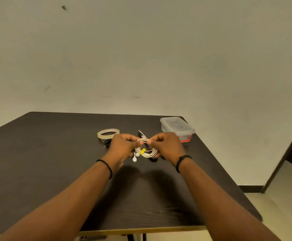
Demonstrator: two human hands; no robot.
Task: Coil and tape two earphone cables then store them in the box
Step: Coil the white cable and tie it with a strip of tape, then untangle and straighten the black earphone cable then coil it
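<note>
Both hands are up over the middle of the table (54,171), and between them sits the white earphone cable (146,150), wound into a neat round coil with a small yellow tab on its near side. The left hand (122,146) pinches the coil at its left edge, fingers curled in; the right hand (166,146) pinches the top and right side the same way. So each grip is closed on the bundle, holding the loops together. One white earbud (134,159) dangles loose below the left hand.

Behind the left hand lies the roll of clear tape (108,133), flat on the table. A dark tool (142,134), possibly scissors or a cutter, lies behind the coil, though it is mostly hidden. A dark tangle (107,142) just beside the tape may be the second earphone cable; hard to say from here. The clear box (177,126) waits at the far right corner, lid on, red clips showing.

Now the danger, as I judge it: taping needs a free hand. Let go on one side and those springy loops could fan open and undo the coil. That hanging earbud could also snag or drag a turn loose. And the box is shut, so a one-handed fumble with the lid could drop the bundle.
</note>
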